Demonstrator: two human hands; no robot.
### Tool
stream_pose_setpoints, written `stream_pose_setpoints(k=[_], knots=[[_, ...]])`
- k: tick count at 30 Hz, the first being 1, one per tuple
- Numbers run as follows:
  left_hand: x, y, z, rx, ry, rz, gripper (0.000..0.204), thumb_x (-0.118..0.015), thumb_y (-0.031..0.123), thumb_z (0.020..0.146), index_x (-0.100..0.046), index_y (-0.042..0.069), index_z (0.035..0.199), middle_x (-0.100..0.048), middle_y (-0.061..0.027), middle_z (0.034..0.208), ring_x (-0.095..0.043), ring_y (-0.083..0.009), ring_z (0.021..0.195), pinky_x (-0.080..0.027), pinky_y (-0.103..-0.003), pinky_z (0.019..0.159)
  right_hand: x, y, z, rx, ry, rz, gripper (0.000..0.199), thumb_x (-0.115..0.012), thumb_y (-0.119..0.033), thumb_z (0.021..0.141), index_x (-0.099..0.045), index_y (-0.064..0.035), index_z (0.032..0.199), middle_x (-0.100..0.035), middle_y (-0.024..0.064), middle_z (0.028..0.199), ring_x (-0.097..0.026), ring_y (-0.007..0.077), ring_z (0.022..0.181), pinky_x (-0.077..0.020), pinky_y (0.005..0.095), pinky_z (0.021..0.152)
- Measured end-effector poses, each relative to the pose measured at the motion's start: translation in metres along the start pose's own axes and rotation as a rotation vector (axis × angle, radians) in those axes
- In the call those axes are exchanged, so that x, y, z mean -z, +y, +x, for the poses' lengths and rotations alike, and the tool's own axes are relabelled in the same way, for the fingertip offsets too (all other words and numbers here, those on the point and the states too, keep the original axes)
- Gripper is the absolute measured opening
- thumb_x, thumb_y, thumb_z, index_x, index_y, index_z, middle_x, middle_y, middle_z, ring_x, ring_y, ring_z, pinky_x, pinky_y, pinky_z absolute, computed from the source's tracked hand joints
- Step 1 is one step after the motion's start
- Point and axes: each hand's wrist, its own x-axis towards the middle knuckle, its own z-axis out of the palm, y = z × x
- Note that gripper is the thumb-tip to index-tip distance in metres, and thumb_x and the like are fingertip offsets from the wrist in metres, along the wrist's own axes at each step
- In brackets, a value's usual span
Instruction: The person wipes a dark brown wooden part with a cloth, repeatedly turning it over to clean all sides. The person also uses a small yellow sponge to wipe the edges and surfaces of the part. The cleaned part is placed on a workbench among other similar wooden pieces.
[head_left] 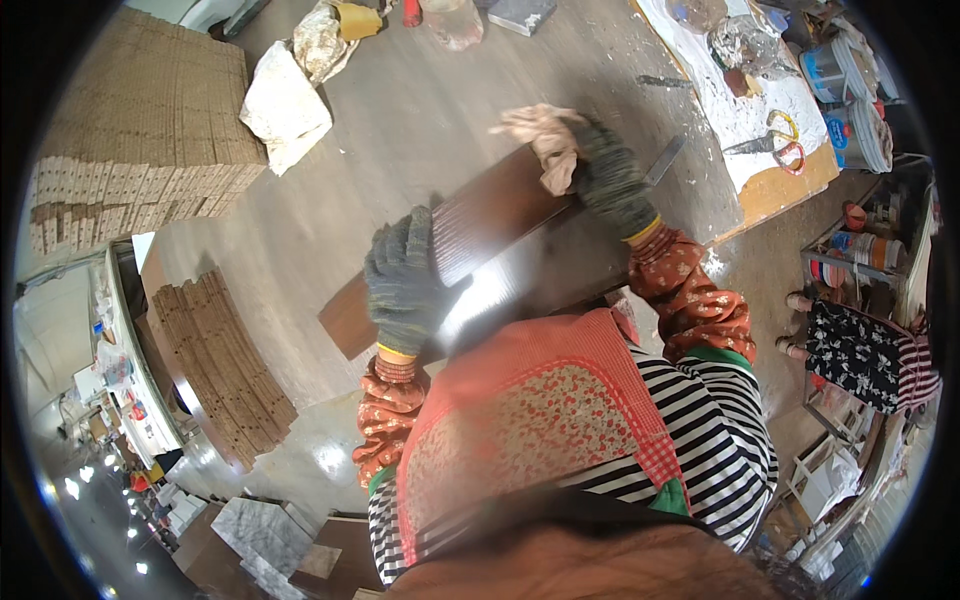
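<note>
stacked brown planks, scissors, crumpled white paper

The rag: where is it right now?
In the head view the crumpled beige rag sits right of centre, pressed onto the far end of the dark wooden plank under the gloved right hand.

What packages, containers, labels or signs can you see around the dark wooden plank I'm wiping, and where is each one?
Round white tubs with blue labels: stacked at the far right, beside the paint-spattered white worktable.
Small cans with red and blue bands: on the metal rack at right.
Clear plastic bag: on the floor at the top edge.
Signs or screens: none I can make out.
</note>
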Motion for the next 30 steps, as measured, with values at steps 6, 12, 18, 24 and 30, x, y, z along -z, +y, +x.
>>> stream_pose_setpoints(k=[6, 12, 18, 24, 30], knots=[[0.006, 0.002, 0.003, 0.002, -0.041, 0.006, 0.117, -0.087, 0.057, 0.061, -0.036, 0.014, 0.157, -0.051, -0.019, 0.143, -0.046, -0.0443, 0.133, -0.036, -0.059, 0.111, 0.008, 0.013, -0.015, -0.092, 0.372, -0.29, 0.069, -0.073, -0.035, 0.089, -0.05, -0.006, 0.147, -0.058, 0.0121, 0.143, -0.053, 0.0328, 0.132, -0.0307, 0.0541, 0.116], [0.017, 0.014, 0.008, -0.231, 0.395, -0.406, 0.107, -0.088, 0.044, 0.073, -0.034, 0.003, 0.156, -0.047, -0.0185, 0.152, -0.043, -0.0407, 0.141, -0.036, -0.051, 0.117, -0.013, -0.028, -0.015, 0.243, 0.251, -0.336, 0.065, -0.072, -0.036, 0.091, -0.052, -0.0003, 0.142, -0.058, 0.0222, 0.14, -0.059, 0.0428, 0.122, -0.0467, 0.0497, 0.103], [-0.002, 0.04, -0.026, 0.238, 0.143, -1.304, 0.043, -0.062, 0.019, 0.099, -0.053, 0.001, 0.136, -0.063, -0.0116, 0.12, -0.061, -0.0225, 0.11, -0.051, -0.036, 0.097, -0.065, -0.124, -0.011, 0.543, -0.09, -0.128, 0.06, -0.066, -0.034, 0.094, -0.051, -0.0049, 0.144, -0.049, 0.0199, 0.149, -0.043, 0.0405, 0.142, -0.0319, 0.0532, 0.12], [0.028, 0.028, -0.024, 0.19, 0.532, -1.556, 0.044, -0.07, 0.011, 0.089, -0.058, 0.003, 0.131, -0.062, -0.01, 0.117, -0.061, -0.0179, 0.095, -0.051, -0.033, 0.082, -0.051, -0.051, 0.002, 0.63, -0.215, -0.357, 0.058, -0.063, -0.037, 0.096, -0.05, -0.0073, 0.144, -0.052, 0.0164, 0.147, -0.044, 0.0333, 0.142, -0.0318, 0.0507, 0.121], [0.007, 0.048, 0.011, 0.047, 0.243, -0.027, 0.07, -0.071, 0.046, 0.082, -0.052, 0.015, 0.143, -0.045, -0.0148, 0.149, -0.04, -0.0373, 0.138, -0.032, -0.062, 0.11, -0.082, 0.011, 0.034, 0.645, -0.495, -0.486, 0.059, -0.056, -0.044, 0.099, -0.047, -0.0075, 0.144, -0.055, 0.013, 0.139, -0.05, 0.025, 0.134, -0.0224, 0.05, 0.124]])
